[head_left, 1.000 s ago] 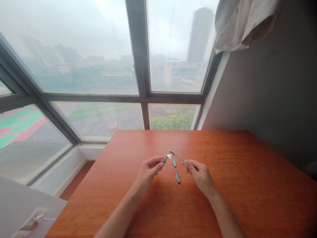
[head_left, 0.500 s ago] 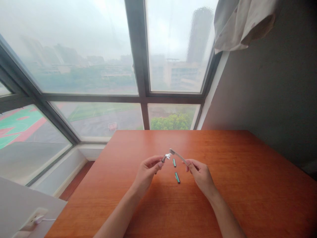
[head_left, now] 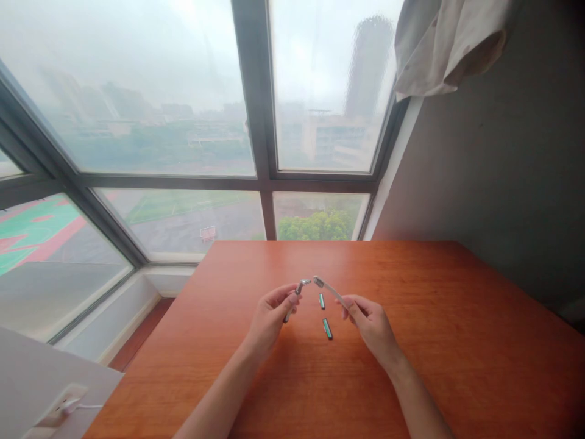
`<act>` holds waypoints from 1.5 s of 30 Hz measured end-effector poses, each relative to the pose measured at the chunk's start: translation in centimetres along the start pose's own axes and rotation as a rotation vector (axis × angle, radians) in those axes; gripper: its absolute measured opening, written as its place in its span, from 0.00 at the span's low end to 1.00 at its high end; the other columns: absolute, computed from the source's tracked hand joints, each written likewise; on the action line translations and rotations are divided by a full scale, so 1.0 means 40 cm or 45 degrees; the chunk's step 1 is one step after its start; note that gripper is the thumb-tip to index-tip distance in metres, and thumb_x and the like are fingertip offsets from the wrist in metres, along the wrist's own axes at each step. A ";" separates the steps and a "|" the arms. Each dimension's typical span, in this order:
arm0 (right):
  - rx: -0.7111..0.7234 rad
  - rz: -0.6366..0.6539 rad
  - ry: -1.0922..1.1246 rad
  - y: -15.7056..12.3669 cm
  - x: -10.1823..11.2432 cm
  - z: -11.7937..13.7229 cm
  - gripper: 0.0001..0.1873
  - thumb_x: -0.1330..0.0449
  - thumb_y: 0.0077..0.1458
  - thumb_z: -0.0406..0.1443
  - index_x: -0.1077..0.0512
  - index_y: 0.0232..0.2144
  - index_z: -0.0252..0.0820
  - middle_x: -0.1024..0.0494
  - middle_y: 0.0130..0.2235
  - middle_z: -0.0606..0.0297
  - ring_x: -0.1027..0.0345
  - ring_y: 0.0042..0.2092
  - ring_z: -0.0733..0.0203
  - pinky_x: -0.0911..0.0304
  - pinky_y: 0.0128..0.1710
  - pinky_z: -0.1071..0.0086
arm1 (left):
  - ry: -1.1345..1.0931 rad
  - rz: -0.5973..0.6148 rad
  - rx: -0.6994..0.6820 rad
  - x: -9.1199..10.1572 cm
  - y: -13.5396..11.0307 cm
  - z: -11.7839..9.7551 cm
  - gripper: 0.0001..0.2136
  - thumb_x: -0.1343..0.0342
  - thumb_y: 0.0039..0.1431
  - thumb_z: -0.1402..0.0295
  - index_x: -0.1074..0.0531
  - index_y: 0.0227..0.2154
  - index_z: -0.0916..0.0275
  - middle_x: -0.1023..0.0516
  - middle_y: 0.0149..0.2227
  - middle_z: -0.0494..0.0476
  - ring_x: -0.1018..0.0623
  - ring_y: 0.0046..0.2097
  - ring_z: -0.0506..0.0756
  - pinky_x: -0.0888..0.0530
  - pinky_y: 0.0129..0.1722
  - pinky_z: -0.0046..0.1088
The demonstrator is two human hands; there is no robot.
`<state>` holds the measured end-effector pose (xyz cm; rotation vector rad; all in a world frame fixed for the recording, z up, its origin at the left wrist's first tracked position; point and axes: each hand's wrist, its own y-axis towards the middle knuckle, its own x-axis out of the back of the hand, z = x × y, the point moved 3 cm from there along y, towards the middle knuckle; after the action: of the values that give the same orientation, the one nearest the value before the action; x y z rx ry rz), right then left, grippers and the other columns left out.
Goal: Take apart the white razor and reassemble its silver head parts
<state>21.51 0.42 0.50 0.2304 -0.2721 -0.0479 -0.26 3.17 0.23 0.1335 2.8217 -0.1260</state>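
Wooden table [head_left: 457, 341]: grey wall [head_left: 503, 183] along its right side, window [head_left: 256, 122] past its far edge, pale cloth [head_left: 448, 49] hanging above its far-right corner, white plug [head_left: 68, 403] off its near-left corner.

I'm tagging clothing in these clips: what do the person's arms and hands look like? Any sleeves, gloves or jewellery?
Both arms are bare. No sleeve shows on the left forearm or the right forearm as far as the picture's lower edge. The left hand and right hand wear no gloves, and no watch, bracelet or ring is visible.
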 end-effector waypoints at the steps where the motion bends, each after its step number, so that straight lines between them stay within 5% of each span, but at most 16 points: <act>1: 0.014 -0.007 -0.003 0.000 0.000 0.000 0.21 0.48 0.60 0.46 0.26 0.26 0.39 0.31 0.21 0.68 0.41 0.23 0.65 0.47 0.23 0.73 | -0.003 0.001 0.013 -0.002 -0.001 -0.001 0.17 0.34 0.46 0.61 0.22 0.40 0.63 0.22 0.32 0.59 0.27 0.31 0.51 0.32 0.32 0.27; 6: 0.173 -0.052 -0.044 0.003 0.001 0.013 0.13 0.43 0.57 0.43 0.24 0.34 0.41 0.24 0.30 0.64 0.32 0.33 0.60 0.38 0.32 0.71 | 0.012 0.054 0.075 -0.013 -0.008 0.001 0.18 0.36 0.49 0.59 0.22 0.41 0.63 0.21 0.33 0.61 0.27 0.31 0.52 0.32 0.30 0.26; 17: 0.312 -0.106 -0.187 0.003 -0.002 0.013 0.11 0.44 0.58 0.40 0.23 0.36 0.43 0.22 0.34 0.61 0.29 0.36 0.59 0.35 0.35 0.70 | 0.080 0.095 0.070 -0.015 -0.005 0.009 0.17 0.37 0.50 0.60 0.23 0.41 0.65 0.22 0.33 0.61 0.29 0.31 0.51 0.33 0.30 0.24; 45: 0.265 -0.159 -0.224 0.001 0.009 0.012 0.11 0.43 0.58 0.40 0.23 0.36 0.43 0.22 0.32 0.63 0.28 0.34 0.60 0.35 0.33 0.71 | 0.092 0.071 -0.001 -0.008 0.011 0.025 0.18 0.33 0.44 0.64 0.23 0.40 0.65 0.24 0.29 0.57 0.31 0.29 0.49 0.36 0.27 0.23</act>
<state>21.73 0.32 1.04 0.4514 -0.4385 -0.1647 0.40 3.48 -0.64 0.2212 2.8869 -0.1097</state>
